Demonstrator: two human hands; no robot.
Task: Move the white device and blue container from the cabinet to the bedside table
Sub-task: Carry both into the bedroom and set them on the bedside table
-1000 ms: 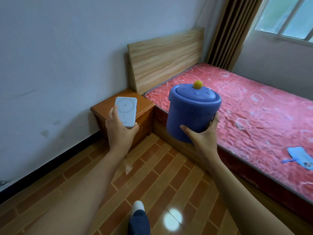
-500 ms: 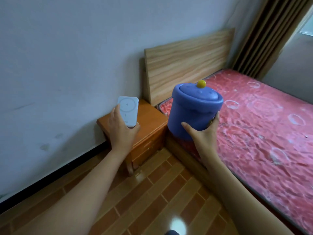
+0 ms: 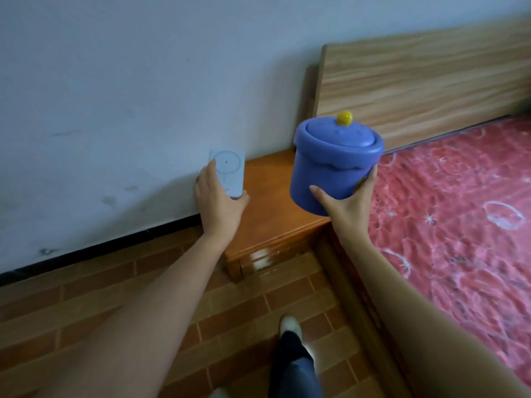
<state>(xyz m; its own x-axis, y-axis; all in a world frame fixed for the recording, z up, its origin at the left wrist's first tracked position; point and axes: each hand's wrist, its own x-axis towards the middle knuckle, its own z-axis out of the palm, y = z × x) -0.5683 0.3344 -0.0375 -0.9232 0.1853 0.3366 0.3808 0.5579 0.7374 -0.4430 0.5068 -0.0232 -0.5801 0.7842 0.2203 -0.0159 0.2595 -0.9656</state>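
My left hand (image 3: 219, 203) grips the white device (image 3: 231, 172), a flat rounded slab with a ring mark on its face, held upright over the left edge of the orange bedside table (image 3: 273, 222). My right hand (image 3: 346, 203) cups the blue container (image 3: 334, 162) from below; it is a round lidded pot with a yellow knob, tilted slightly and held in the air above the table's right side. Neither object touches the tabletop.
The table stands in the corner between the white wall (image 3: 115, 96) and the wooden headboard (image 3: 425, 87). A bed with a red patterned cover (image 3: 459, 214) runs along the right. My leg and shoe (image 3: 291, 340) are on the brick-pattern floor below.
I have stepped closer; the bedside table now lies directly beneath both hands. The view has swung left, so the window and curtain have left the frame. Both grips are unchanged.
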